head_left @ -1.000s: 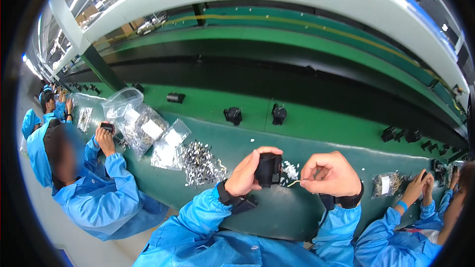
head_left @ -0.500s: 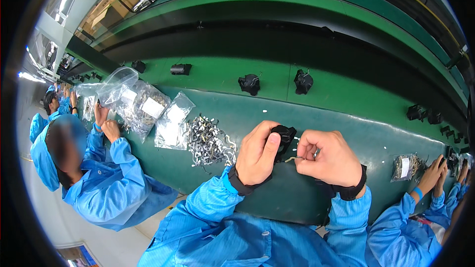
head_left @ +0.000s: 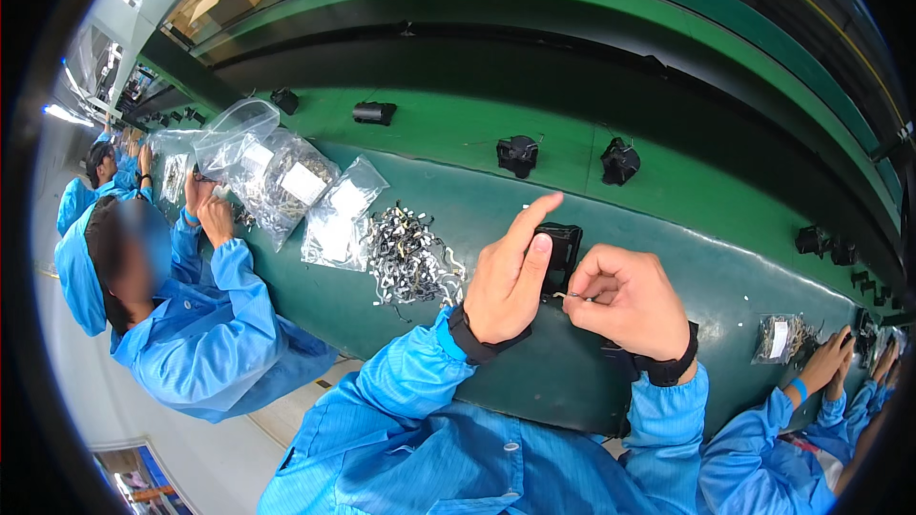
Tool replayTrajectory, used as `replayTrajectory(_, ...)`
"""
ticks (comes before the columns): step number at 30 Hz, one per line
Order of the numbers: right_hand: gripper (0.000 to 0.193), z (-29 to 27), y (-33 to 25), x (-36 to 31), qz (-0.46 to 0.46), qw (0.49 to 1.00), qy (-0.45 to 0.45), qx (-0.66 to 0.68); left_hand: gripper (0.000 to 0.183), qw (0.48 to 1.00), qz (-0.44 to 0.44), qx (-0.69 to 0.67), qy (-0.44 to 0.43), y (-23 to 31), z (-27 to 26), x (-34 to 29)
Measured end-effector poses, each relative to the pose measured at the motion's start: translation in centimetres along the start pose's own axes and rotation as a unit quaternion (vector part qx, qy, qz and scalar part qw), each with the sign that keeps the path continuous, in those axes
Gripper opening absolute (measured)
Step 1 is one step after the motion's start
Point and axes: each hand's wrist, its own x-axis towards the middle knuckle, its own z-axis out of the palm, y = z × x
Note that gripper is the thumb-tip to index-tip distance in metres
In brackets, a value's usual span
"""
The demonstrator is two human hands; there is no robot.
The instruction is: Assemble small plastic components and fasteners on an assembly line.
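Note:
A black plastic housing [head_left: 563,253] sits between my two hands above the green bench. My left hand [head_left: 506,288] is at its left side, thumb along the edge and index finger stretched out past it; its other fingers are hidden behind the palm and appear to support the housing. My right hand [head_left: 630,300] is closed in a pinch on a thin pale wire [head_left: 560,296] at the housing's lower right. A loose pile of short black and white cables with small connectors [head_left: 410,257] lies on the bench left of my left hand.
Clear plastic bags [head_left: 286,181] with white labels lie beyond the pile. More black housings [head_left: 517,154] stand on the green conveyor [head_left: 439,133] along the far side. Co-workers in blue smocks sit at left [head_left: 200,324] and right [head_left: 773,458]; a small bag [head_left: 778,339] lies at right.
My left index finger has lifted and straightened away from the housing, which now shows a flatter, rectangular side. My right hand keeps its pinch on the wire. The view has shifted slightly.

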Motion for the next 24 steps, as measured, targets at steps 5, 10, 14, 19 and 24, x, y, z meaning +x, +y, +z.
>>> replayTrajectory(5, 0.015, -0.5, -0.6, 0.0, -0.002, 0.997, 0.002, -0.082, 0.041, 0.999, -0.012, -0.03, -0.031, 0.4, -0.1, 0.1)
replayTrajectory(10, 0.016, -0.4, 0.1, 0.3, -0.002, 0.996, 0.0, -0.085, 0.037, 0.995, -0.076, -0.049, -0.051, 0.3, -0.4, 0.1)
replayTrajectory(14, 0.015, -0.4, 0.4, 0.5, 0.012, 0.999, -0.004, -0.037, 0.035, 0.982, -0.156, -0.072, -0.076, 0.9, -0.8, 0.4)
replayTrajectory(19, 0.014, -1.0, 0.9, 0.3, -0.002, 0.998, 0.009, 0.055, 0.054, 0.943, -0.162, -0.227, -0.181, 1.7, -1.9, 0.4)
replayTrajectory(24, 0.015, -1.8, 0.0, -0.8, 0.013, 0.994, -0.045, 0.1, 0.049, 0.927, -0.15, -0.244, -0.242, 0.7, -1.8, 0.2)
